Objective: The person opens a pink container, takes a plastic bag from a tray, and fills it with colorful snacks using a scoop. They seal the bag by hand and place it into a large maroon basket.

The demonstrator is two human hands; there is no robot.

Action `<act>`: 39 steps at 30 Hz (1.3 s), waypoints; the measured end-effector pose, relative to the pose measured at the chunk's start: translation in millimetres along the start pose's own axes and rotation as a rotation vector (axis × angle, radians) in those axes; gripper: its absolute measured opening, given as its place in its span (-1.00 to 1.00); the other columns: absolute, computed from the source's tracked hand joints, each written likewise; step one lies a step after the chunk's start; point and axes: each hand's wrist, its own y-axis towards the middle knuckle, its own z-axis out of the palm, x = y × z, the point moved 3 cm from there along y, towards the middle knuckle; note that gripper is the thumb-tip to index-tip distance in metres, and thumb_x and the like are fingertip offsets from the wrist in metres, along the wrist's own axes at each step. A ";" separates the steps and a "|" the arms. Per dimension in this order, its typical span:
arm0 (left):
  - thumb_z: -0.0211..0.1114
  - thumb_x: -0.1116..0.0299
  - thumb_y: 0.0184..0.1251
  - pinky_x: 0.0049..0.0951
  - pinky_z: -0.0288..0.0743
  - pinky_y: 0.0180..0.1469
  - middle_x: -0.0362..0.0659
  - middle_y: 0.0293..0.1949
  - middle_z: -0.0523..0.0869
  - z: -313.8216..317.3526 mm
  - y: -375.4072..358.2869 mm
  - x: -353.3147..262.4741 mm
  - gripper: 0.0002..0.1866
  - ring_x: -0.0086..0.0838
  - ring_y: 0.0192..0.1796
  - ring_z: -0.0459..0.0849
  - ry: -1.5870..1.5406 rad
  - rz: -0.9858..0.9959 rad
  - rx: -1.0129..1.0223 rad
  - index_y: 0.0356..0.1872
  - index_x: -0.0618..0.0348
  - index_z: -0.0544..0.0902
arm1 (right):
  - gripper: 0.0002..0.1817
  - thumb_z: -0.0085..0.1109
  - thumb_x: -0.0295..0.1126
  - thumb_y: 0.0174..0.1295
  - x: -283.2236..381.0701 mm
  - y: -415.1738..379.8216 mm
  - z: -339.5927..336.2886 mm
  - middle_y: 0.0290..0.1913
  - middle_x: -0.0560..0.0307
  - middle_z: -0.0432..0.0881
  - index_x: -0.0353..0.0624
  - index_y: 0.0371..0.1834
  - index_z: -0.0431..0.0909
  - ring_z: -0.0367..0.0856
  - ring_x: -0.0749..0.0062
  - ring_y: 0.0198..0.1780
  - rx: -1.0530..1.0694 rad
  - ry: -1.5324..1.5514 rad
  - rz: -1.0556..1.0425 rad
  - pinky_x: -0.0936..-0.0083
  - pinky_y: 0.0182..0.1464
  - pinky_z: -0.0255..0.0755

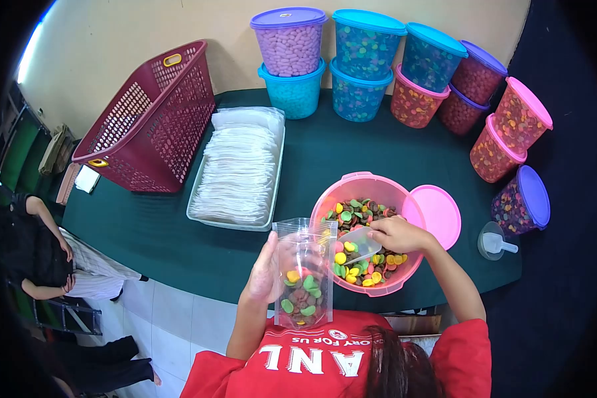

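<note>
My left hand (265, 270) holds up a clear stand-up pouch (303, 298), some of its fingers showing blurred through the plastic. Round cereal flakes in brown, green and yellow fill the lower part of the pouch. Just to its right stands a large pink tub (378, 188) with the same kind of colourful flakes (360, 215) inside. My right hand (399, 235) grips a translucent scoop (360, 244) over the flakes in the tub, its mouth toward the pouch. Beside the tub lies a round pink lid (442, 215).
A tray (194, 211) of stacked white pouches (239, 172) and a maroon basket (159, 142) stand left. Lidded tubs (361, 56) line the back and right. A small bowl with a white scoop (497, 243) sits far right. Other people (40, 245) are at left.
</note>
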 end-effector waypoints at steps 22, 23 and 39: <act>-0.40 -0.12 0.37 -0.39 0.41 -0.06 0.00 -0.04 0.55 38.9 17.0 11.2 -0.33 -0.35 -0.12 0.55 0.100 -0.193 0.181 0.17 0.28 0.27 | -0.76 -0.01 -0.28 0.16 68.0 -23.5 -116.0 -0.63 0.14 0.41 -0.18 -0.58 0.41 0.34 0.33 -0.45 -0.200 -0.196 -0.331 0.42 -0.10 0.09; -0.40 -0.11 0.38 -0.40 0.41 -0.06 0.00 -0.01 0.52 39.1 16.9 11.2 -0.34 -0.35 -0.09 0.54 0.102 -0.192 0.205 0.18 0.28 0.25 | -0.77 -0.02 -0.29 0.14 71.6 -24.2 -116.4 -0.64 0.12 0.43 -0.18 -0.57 0.44 0.37 0.31 -0.44 -0.223 -0.241 -0.356 0.42 -0.09 0.10; -0.44 -0.11 0.38 -0.43 0.33 0.05 -0.01 0.18 0.34 34.2 18.9 17.1 -0.29 -0.36 0.09 0.43 0.061 -0.229 0.218 0.26 0.35 0.11 | -0.78 -0.04 -0.30 0.12 72.8 -18.6 -115.1 -0.64 0.11 0.45 -0.17 -0.56 0.47 0.39 0.31 -0.43 -0.226 -0.302 -0.385 0.41 -0.12 0.11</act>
